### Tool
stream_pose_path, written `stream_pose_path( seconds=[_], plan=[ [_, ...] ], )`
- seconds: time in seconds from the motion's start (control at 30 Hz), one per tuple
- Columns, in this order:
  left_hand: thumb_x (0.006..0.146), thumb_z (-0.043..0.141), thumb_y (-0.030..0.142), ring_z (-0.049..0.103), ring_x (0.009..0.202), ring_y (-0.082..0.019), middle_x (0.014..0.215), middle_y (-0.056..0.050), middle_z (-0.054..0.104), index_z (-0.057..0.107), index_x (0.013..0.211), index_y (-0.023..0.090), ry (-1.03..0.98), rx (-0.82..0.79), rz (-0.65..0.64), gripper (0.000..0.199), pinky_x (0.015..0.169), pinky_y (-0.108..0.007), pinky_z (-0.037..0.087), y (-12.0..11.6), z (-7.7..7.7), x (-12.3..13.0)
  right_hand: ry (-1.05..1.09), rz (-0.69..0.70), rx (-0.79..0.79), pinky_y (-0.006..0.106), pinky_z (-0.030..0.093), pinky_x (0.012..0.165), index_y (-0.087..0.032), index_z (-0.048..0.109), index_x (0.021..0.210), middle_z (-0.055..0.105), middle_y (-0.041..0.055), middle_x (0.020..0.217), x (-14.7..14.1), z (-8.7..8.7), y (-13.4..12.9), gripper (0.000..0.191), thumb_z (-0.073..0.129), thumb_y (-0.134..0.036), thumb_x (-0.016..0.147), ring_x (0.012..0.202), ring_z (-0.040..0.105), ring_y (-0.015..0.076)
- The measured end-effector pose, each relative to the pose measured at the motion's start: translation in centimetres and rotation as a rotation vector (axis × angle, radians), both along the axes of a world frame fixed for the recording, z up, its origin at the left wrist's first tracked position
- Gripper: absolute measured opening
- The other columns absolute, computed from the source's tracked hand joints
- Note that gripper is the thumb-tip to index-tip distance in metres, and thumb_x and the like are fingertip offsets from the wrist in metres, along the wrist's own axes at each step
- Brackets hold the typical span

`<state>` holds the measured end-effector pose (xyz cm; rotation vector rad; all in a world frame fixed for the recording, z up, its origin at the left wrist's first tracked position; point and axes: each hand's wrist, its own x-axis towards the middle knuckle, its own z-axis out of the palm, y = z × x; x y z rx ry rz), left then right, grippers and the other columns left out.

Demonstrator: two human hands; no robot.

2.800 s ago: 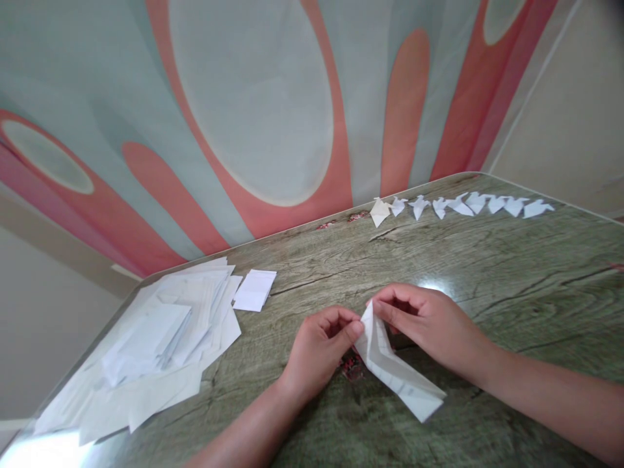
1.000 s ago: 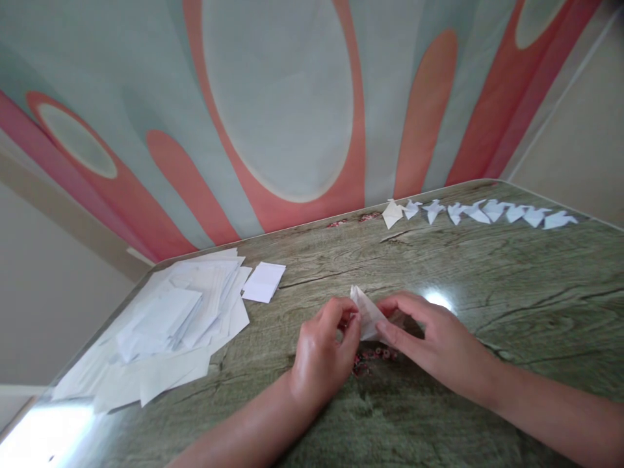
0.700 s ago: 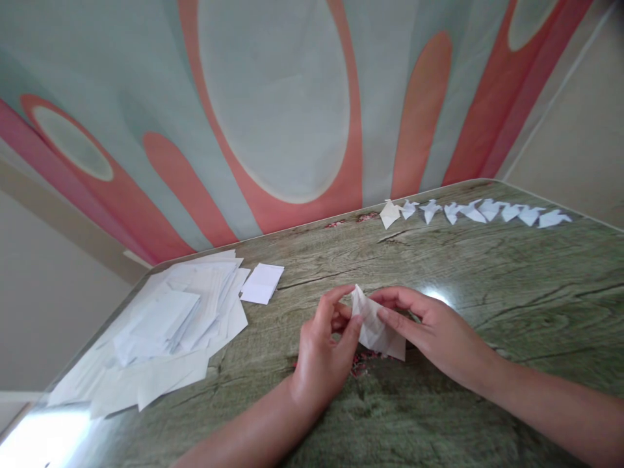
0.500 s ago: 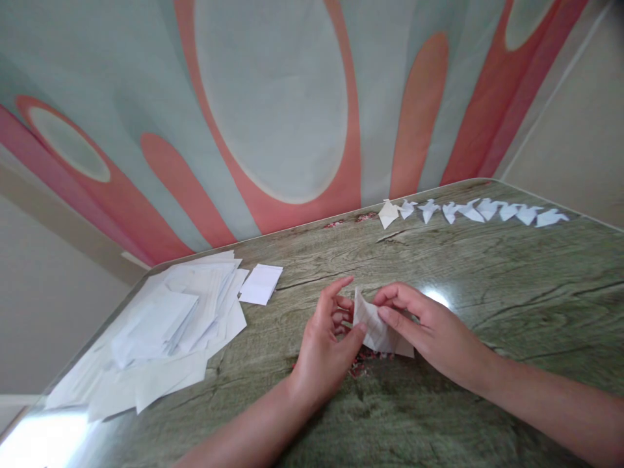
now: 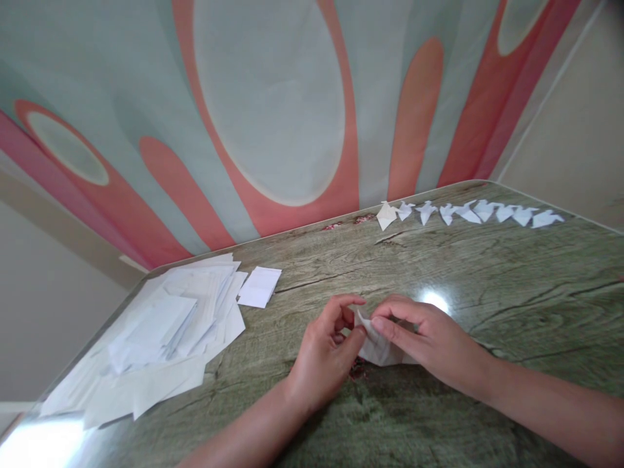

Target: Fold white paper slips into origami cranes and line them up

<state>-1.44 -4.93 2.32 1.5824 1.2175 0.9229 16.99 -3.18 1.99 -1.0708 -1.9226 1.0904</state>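
Between my two hands, just above the table, is a small piece of folded paper [image 5: 379, 348], off-white and creased. My left hand [image 5: 331, 348] pinches its left edge, with the thumb in front and the index finger curled over the top. On the other side my right hand [image 5: 422, 331] grips the upper edge between thumb and fingers, and it covers the paper's right part. The exact folds are blurred and partly hidden by my fingers.
A loose heap of white paper sheets [image 5: 168, 377] covers the table's left side. Beside it lies a small stack of white paper squares [image 5: 260, 286]. Several folded paper birds [image 5: 426, 212] stand in a row along the back right of the wood-patterned table [image 5: 302, 273].
Both hands have come slightly lower and closer together. The paper's upper corner, upright before, is now bent down and more covered by my fingers.
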Motion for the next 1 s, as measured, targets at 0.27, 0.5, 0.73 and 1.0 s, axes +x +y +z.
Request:
stream_pose_path(
  seconds=[0.27,0.5,0.73,1.0],
  plan=[
    [0.088,0.056,0.026,0.053,0.068,-0.011,0.077,0.001,0.053,0.053,0.096,0.018,-0.037,-0.062,0.063,0.012,0.062,-0.022,0.042,0.4,-0.7,-0.4,-0.011,-0.108,-0.013,0.031,0.043,0.080,-0.025,0.060,0.094,0.066,-0.0007,0.092,0.1,-0.6,0.4,0.011,0.051,-0.030,0.093,0.087,0.060,0.0174],
    [0.085,0.060,0.022,0.051,0.067,-0.011,0.076,0.002,0.053,0.056,0.100,0.019,-0.008,-0.004,0.047,0.015,0.062,-0.021,0.042,0.6,-0.8,-0.6,-0.056,-0.075,0.086,0.031,0.041,0.081,-0.025,0.061,0.088,0.065,-0.0023,0.087,-0.2,-0.9,0.4,0.009,0.054,-0.021,0.090,0.087,0.058,0.0166],
    [0.087,0.056,0.018,0.057,0.080,-0.014,0.087,-0.002,0.063,0.069,0.090,0.021,0.145,0.123,0.022,0.013,0.070,-0.024,0.043,1.3,-0.8,-1.7,-0.107,-0.008,0.210,0.035,0.039,0.087,-0.024,0.064,0.090,0.066,-0.0004,0.089,0.2,-0.8,0.6,0.010,0.058,-0.017,0.086,0.092,0.057,0.0182],
    [0.087,0.055,0.018,0.057,0.082,-0.015,0.091,-0.002,0.063,0.070,0.096,0.021,0.090,0.085,0.116,0.017,0.072,-0.024,0.043,2.7,-1.6,-3.3,-0.156,0.023,0.196,0.038,0.041,0.089,-0.025,0.063,0.104,0.066,0.0018,0.102,0.5,-0.9,1.1,0.025,0.060,-0.014,0.083,0.101,0.056,0.0202]
  ],
)
